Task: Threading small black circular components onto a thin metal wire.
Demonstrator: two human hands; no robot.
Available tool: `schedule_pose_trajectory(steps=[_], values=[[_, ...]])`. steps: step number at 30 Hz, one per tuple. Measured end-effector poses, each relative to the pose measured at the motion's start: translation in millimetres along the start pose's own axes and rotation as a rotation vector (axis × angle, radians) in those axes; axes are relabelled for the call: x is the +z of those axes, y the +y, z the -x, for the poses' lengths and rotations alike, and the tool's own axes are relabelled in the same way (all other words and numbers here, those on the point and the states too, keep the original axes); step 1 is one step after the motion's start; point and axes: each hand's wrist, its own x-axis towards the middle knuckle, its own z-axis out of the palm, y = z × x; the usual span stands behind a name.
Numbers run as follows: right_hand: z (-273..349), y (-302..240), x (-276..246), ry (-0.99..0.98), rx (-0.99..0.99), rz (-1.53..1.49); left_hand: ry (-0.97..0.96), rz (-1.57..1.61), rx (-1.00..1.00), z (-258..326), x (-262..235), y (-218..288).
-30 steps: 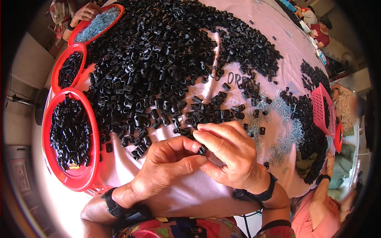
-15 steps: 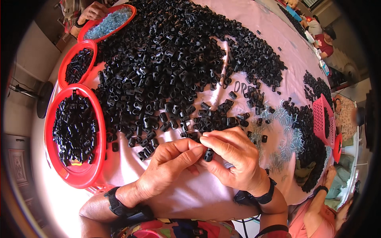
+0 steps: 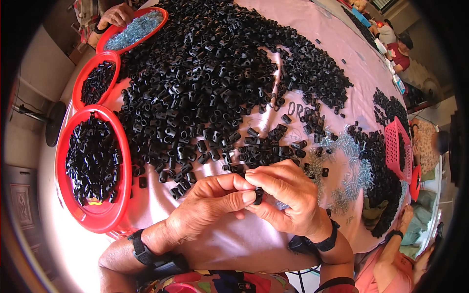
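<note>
Both forearms up from the near edge of the surface [image 3: 312, 29], wrists wearing dark bands, hands meeting just above the pink cloth. Left hand [image 3: 212, 207] turned palm-inward, knuckles up, thumb stretched toward the right, its fingers [image 3: 224, 183] curled tight and pressed against the other hand. Right hand [image 3: 288, 198] arched over from the right, back of the hand uppermost, fingers bent down and closed. Pinched between the two hands, a small black plastic piece [image 3: 258, 195], only partly showing below the left thumb tip and the right forefinger; held by both hands, clear of the cloth. A glimpse of something pale and metallic under the right palm, too hidden to identify.

Just beyond the fingertips, toward the middle of the surface, a huge heap of black pieces [image 3: 205, 83]. Along the left edge, a red tray [image 3: 126, 161] loaded with the same pieces. Toward the right edge, a scatter of silvery screws [image 3: 354, 161] and a pink basket [image 3: 393, 146].
</note>
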Motion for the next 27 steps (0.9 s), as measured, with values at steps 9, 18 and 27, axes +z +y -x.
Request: schedule_pose_trajectory(steps=[9,18,27], values=[[0.1,-2.2,-2.3,-0.007,0.007,-0.014,-0.027,-0.010,-0.041,-0.1,5.4,3.3],[0.5,-5.0,-0.1,0.005,0.016,0.028,-0.061,-0.013,-0.053,0.6,1.2,1.2],[-0.3,-7.6,-0.2,0.015,-0.005,0.093,-0.120,-0.018,0.008,0.7,-0.7,-1.5]])
